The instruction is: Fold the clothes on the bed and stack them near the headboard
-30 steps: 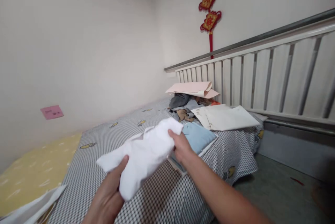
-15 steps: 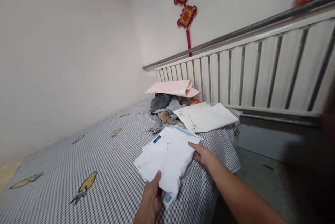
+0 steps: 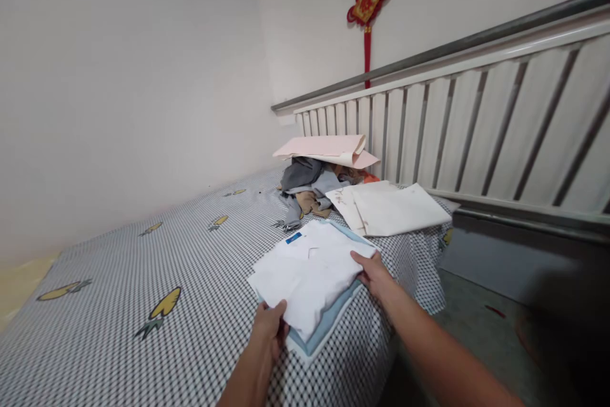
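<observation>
A folded white shirt (image 3: pixel 309 273) with a small blue label lies over a folded light-blue cloth (image 3: pixel 328 323), which shows along the near and far edges. My left hand (image 3: pixel 271 327) pinches the shirt's near left corner, thumb on top. At the right corner, my right hand (image 3: pixel 374 272) grips the shirt the same way, its fingers hidden beneath the fabric. Both pieces rest at the edge of the checkered bedspread (image 3: pixel 204 305).
Beyond the shirt sit a white folded cloth (image 3: pixel 400 210) and a heap of grey and brown clothes (image 3: pixel 305 185), topped by a pink sheet (image 3: pixel 324 146). A white radiator (image 3: pixel 457 127) runs along the right wall. The bed's edge drops to the floor (image 3: pixel 481 293) at right.
My hands have shifted the white shirt slightly away from me, and more of the light-blue cloth shows below its near edge. The camera view has also turned a little left.
</observation>
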Action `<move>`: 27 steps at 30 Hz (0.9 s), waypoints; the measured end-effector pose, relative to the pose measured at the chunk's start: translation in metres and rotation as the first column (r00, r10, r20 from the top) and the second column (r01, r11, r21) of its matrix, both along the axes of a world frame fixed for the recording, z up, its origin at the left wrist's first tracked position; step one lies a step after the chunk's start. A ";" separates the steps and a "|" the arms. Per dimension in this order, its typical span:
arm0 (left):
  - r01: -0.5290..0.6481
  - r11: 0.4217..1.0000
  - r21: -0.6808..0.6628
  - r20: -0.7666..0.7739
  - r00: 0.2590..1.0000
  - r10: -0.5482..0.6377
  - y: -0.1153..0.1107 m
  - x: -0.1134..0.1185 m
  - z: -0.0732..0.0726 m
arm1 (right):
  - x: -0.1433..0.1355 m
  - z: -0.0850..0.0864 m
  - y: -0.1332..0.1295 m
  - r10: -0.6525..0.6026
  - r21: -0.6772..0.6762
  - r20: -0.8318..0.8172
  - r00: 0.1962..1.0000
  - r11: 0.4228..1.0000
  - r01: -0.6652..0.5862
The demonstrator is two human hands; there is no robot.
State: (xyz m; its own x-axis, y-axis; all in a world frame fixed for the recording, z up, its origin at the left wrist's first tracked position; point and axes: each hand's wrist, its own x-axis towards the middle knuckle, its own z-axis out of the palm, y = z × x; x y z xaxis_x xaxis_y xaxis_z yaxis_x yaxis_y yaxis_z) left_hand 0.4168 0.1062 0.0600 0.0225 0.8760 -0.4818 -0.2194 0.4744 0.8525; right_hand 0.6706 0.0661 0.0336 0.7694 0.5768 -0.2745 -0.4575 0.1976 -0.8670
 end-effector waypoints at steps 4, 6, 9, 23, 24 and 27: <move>-0.030 0.999 -0.026 -0.031 0.999 0.029 -0.007 0.005 -0.009 | 0.014 0.007 -0.002 -0.062 -0.101 0.136 0.989 0.992 0.076; -0.008 1.000 -0.029 -0.029 1.000 0.007 -0.007 0.009 -0.008 | 0.024 0.014 -0.006 -0.077 -0.148 0.244 0.967 0.982 0.115; 0.040 0.999 -0.028 -0.035 0.999 -0.041 -0.007 0.012 -0.011 | 0.030 0.031 -0.017 -0.101 -0.202 0.415 0.904 0.959 0.200; 0.244 0.969 -0.027 0.067 0.968 -0.242 -0.039 -0.019 -0.039 | -0.099 0.005 0.008 0.863 -0.834 0.489 -0.126 0.505 0.222; 0.278 0.960 -0.028 0.140 0.952 -0.272 -0.045 -0.032 -0.047 | -0.096 0.003 0.011 0.865 -0.838 0.485 -0.130 0.502 0.213; 0.366 0.930 0.017 0.310 0.883 -0.353 -0.067 -0.086 -0.077 | -0.087 0.007 0.015 0.877 -0.860 0.466 -0.118 0.480 0.172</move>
State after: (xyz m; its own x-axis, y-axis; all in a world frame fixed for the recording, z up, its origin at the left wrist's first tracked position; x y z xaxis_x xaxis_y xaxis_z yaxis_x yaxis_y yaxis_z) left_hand 0.3311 0.0394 -0.0170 0.4825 0.7597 -0.4360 -0.2712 0.6029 0.7503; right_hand 0.5839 0.0812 0.0409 0.2768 0.9575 -0.0812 0.9358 -0.2878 -0.2036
